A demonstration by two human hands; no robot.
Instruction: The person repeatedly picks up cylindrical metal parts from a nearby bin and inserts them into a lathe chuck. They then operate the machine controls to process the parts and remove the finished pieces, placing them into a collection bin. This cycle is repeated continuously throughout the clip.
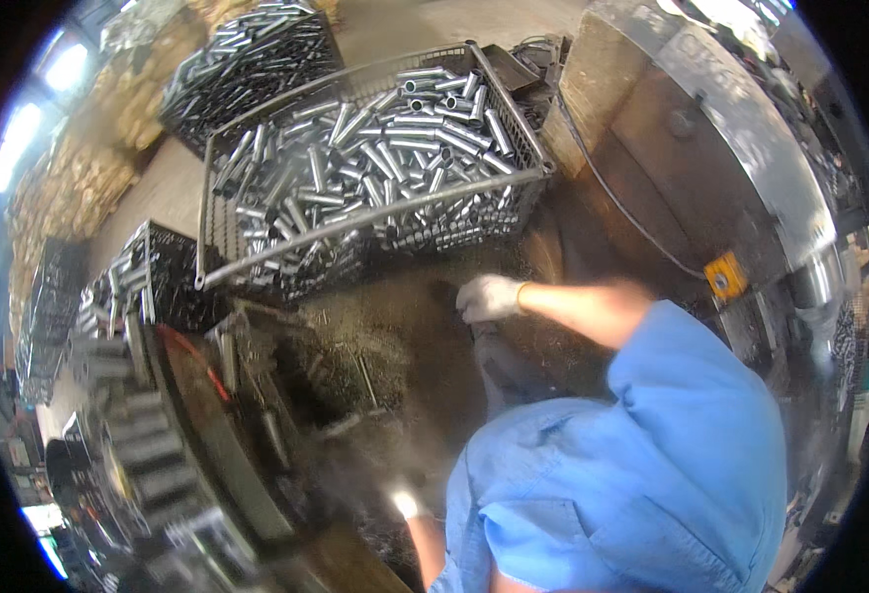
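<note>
My right hand (488, 298), in a white work glove, hangs over the dark floor in front of a large wire-mesh crate (375, 221). Its fingers look curled, and no object shows in them. Low in the view is my left hand (405, 504), also gloved, beside a machine (212, 437) on the left. Glare and blur hide its fingers and anything in them. Short shiny metal tubes (397, 144) lie jumbled inside the crate. Several cylindrical pieces (145, 434) sit in a row along the machine's side.
Behind the crate stands another full bin of metal tubes (256, 67); a smaller one (127, 282) is at left. A cable runs down a large metal housing (672, 163) to a yellow control box (725, 276) at right. Stacked sacks (93, 163) line the far left.
</note>
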